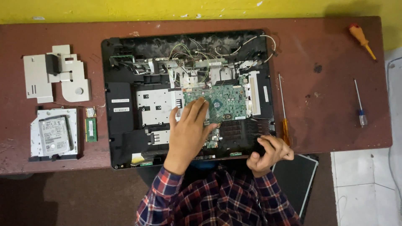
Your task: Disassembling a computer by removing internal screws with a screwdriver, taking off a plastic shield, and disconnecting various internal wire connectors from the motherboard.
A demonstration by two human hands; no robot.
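A reddish-brown table [335, 104] runs the width of the view, its far edge against a yellow wall [125, 8] and its near edge just in front of the person's plaid sleeves. An opened laptop base [121, 125] fills the middle of the table, its near edge level with the table's near edge. To its left a narrow strip of bare tabletop separates it from a green memory stick [91, 129], a small wireless card [91, 111], a hard drive in its silver tray [53, 134] and grey metal cover plates [56, 77]. The widest open room lies to the right: a long orange-handled screwdriver [283, 115] lies just beside the base's right edge, a clear-handled screwdriver [360, 106] sits well apart near the table's right edge, and a yellow and red screwdriver [362, 39] rests at the far right corner. A dark flat panel [299, 180] leans below the table's near edge on the right.

The left hand [190, 132] lies spread and flat, fingers extended, on the green circuit board [228, 102] in the centre of the base, gripping nothing. The right hand [270, 152] is curled at the base's near right corner, fingertips touching the black casing by the vent grille [240, 129]; whether it pinches anything small cannot be told.
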